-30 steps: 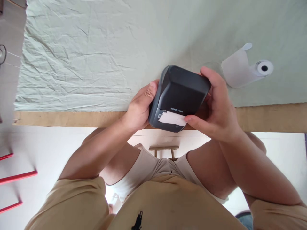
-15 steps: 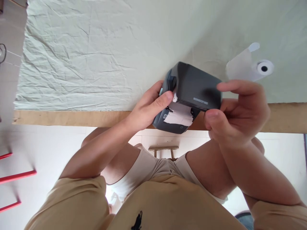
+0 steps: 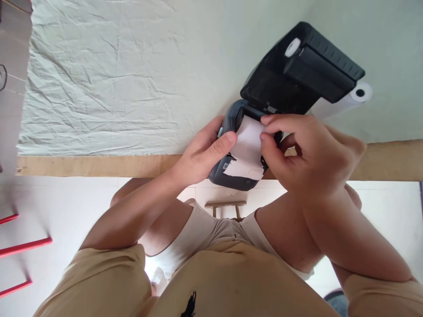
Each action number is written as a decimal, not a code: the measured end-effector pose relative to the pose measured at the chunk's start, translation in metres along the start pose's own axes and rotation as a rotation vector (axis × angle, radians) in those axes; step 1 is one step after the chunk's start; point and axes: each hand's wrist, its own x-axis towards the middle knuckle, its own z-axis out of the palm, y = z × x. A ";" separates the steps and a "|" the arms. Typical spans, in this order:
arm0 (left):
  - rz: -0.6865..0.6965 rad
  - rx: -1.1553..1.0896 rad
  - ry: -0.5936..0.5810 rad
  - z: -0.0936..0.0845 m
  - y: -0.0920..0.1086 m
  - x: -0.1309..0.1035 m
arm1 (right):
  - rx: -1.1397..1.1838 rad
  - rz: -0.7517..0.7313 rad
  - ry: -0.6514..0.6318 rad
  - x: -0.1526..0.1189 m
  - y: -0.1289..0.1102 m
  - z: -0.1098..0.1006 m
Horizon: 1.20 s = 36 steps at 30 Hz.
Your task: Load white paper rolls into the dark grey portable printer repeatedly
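A dark label printer rests at the table's front edge, its black lid swung up and back. White paper lies inside the printer, and its torn end hangs over the front. My left hand grips the printer's left side, thumb on top beside the paper. Over the right side of the opening, my right hand has thumb and forefinger pinched close together at the paper's right edge. Its other fingers are curled and partly hidden.
A second white paper roll lies on the pale green cloth, partly behind the raised lid. The table's wooden edge runs across in front of me. A small wooden stool and red bars are below.
The printer's lid has swung from nearly closed to wide open. My right hand has moved left from the lid to the paper inside. My left hand keeps its hold.
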 end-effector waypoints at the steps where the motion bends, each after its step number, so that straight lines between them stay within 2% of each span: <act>1: 0.009 0.011 -0.001 -0.001 -0.001 0.000 | -0.066 -0.020 -0.030 0.002 -0.003 -0.002; 4: 0.053 0.027 -0.017 -0.003 -0.004 0.000 | -0.143 -0.015 -0.121 0.005 -0.011 -0.010; 9: -0.004 0.028 -0.049 -0.004 -0.001 0.002 | -0.216 0.020 -0.283 0.004 -0.018 -0.023; 13: 0.004 0.010 -0.053 -0.002 0.000 0.001 | -0.169 0.076 -0.334 0.003 -0.012 -0.026; 18: -0.063 -0.044 0.001 0.001 0.010 0.002 | 0.137 0.102 -0.399 0.013 0.005 -0.023; 21: -0.129 -0.082 -0.004 0.001 0.013 0.003 | 0.245 0.133 -0.406 0.021 0.008 -0.026; 23: -0.103 -0.095 -0.006 0.002 0.010 0.004 | 0.322 0.147 -0.423 0.024 0.012 -0.028; 26: -0.019 -0.111 0.042 0.004 0.000 0.003 | 0.602 0.214 -0.345 0.021 0.027 -0.028; 28: -0.021 -0.104 0.078 0.006 -0.004 0.002 | 0.807 0.337 -0.258 0.016 0.044 -0.026; 29: -0.031 -0.102 0.096 0.007 -0.005 0.002 | 0.897 0.407 -0.260 0.014 0.053 -0.024; 31: -0.043 -0.106 0.117 0.008 -0.005 0.002 | 1.021 0.510 -0.397 0.009 0.069 -0.020; 33: -0.048 -0.118 0.126 0.008 -0.004 0.003 | 1.092 0.533 -0.558 0.005 0.078 -0.014; 36: -0.048 -0.119 0.125 0.007 -0.005 0.004 | 1.137 0.452 -0.453 -0.004 0.081 -0.003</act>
